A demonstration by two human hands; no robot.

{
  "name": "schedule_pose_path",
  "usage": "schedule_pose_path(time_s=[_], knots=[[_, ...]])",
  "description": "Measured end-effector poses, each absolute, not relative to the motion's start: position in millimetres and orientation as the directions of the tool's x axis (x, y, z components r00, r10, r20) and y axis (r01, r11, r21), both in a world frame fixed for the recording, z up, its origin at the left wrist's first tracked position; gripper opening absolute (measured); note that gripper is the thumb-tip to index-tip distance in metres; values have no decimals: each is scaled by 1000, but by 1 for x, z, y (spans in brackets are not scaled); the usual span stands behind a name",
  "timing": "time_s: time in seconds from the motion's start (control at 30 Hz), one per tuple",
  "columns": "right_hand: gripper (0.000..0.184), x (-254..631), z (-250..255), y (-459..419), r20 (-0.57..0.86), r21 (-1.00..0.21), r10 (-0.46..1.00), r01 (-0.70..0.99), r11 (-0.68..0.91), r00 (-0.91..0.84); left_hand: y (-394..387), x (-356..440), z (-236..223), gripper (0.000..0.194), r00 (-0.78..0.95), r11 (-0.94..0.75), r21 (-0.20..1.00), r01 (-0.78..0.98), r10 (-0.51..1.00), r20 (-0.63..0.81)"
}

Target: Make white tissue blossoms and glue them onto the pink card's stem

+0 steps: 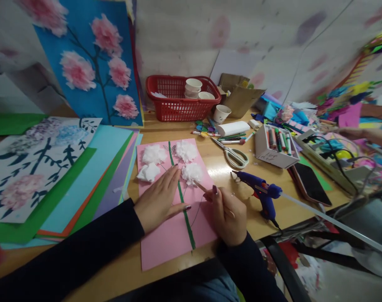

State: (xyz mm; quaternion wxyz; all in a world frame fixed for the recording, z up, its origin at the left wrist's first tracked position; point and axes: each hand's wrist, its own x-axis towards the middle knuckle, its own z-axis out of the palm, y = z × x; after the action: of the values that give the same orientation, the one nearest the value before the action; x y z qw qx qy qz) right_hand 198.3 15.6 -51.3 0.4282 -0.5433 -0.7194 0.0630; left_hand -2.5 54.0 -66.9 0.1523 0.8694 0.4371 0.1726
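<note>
On the table lies a sheet of pink paper (161,247) with a dark green stem line down its middle and thin drawn lines branching off. Several white crumpled-tissue flowers (154,154) sit on its upper part, on both sides of the stem. My left hand (159,201) rests flat on the sheet, fingers stretched across the green line. My right hand (227,214) pinches a thin brown stick (199,185), its tip at the lower edge of the right-hand lower flower (191,173). Whether that stick is a brush handle I cannot tell.
A blue glue gun (256,188) with a long glue stick lies right of the paper, near scissors (236,158), a marker box (275,147) and a phone (308,182). Coloured sheets (115,167) spread left. Behind stands a red basket (183,107). Another person's hand (351,133) shows far right.
</note>
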Motion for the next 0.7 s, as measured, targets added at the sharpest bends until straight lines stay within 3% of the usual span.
schedule_pose_path(time_s=[0.33, 0.53, 0.7], knots=[[27, 199, -49, 20, 563, -431, 793, 736, 522, -232, 55, -1, -68, 83, 567, -569, 339, 749, 815, 118], [26, 206, -58, 8, 687, -556, 726, 627, 546, -23, 55, -1, -68, 85, 563, -561, 333, 758, 820, 99], [26, 203, -55, 11, 630, -590, 776, 656, 471, 10, 56, -2, -68, 82, 569, -576, 347, 740, 812, 132]])
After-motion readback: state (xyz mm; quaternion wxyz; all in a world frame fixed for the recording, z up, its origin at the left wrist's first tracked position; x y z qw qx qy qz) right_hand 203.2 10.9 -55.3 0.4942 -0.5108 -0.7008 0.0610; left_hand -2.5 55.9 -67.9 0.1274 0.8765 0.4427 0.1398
